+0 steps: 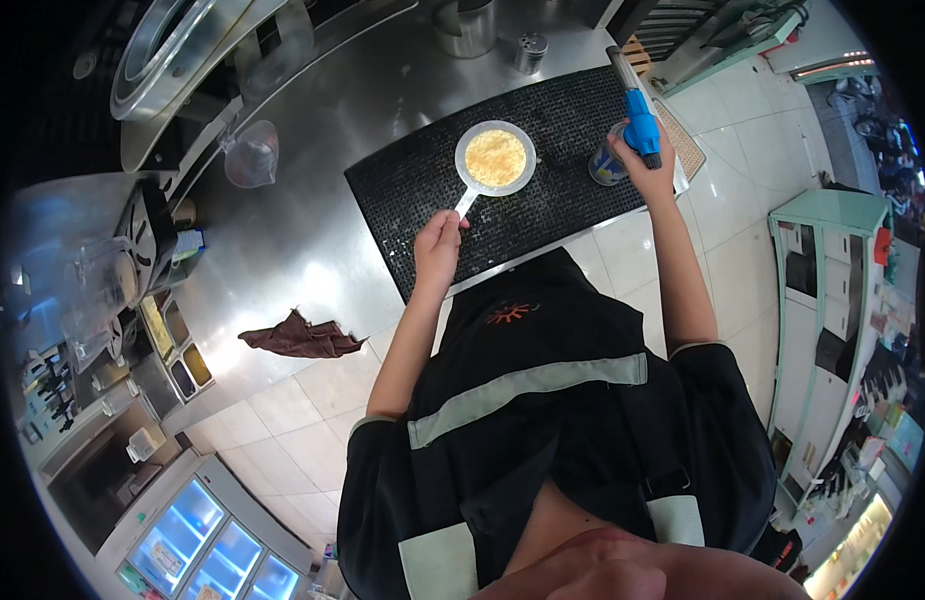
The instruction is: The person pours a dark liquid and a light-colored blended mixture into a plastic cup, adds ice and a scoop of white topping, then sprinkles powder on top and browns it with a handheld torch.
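My left hand (pixel 438 247) grips the handle of a small round pan or strainer (pixel 468 199) above the black perforated mat (pixel 402 202). A pale yellow, crumbly food (pixel 495 158) fills its bowl. In my right hand (pixel 648 161) is a blowtorch with a blue head (pixel 642 124), mounted on a gas canister (pixel 606 165). The torch's metal nozzle (pixel 621 67) points away from me, toward the mat's far right corner. No flame shows at its tip. Whether the round vessel rests on the mat or hangs just above it, I cannot tell.
The mat covers part of a stainless steel counter (pixel 297 247). A brown cloth (pixel 303 335) lies at the near left edge. Behind the mat stand a metal shaker (pixel 531 53) and a metal pitcher (pixel 466 30). A clear measuring jug (pixel 252 155) is at the left.
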### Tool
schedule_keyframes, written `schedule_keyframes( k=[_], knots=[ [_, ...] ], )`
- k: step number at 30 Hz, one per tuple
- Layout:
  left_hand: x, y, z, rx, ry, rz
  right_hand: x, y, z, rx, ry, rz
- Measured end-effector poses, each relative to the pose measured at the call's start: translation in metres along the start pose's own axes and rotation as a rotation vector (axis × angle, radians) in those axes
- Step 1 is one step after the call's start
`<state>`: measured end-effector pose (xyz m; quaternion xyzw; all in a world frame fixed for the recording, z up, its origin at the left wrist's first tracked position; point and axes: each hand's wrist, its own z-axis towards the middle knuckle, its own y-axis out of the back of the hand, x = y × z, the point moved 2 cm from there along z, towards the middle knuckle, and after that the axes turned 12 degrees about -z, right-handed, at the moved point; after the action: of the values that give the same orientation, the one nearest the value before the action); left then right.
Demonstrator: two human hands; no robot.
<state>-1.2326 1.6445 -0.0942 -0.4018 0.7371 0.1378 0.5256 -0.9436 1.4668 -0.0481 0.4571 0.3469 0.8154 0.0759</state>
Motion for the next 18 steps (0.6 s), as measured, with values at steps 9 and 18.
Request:
schedule_keyframes(
  k=[9,18],
  knots=[
    [-0.027,-0.016,-0.034,-0.343,-0.567,0.15,0.018,-0.001,-0.007,-0.128,0.034,-0.034],
    [-0.044,-0.148,-0.016,0.177,-0.911,0.88,0.066,-0.044,-0.058,-0.169,0.061,-0.284]
  ],
)
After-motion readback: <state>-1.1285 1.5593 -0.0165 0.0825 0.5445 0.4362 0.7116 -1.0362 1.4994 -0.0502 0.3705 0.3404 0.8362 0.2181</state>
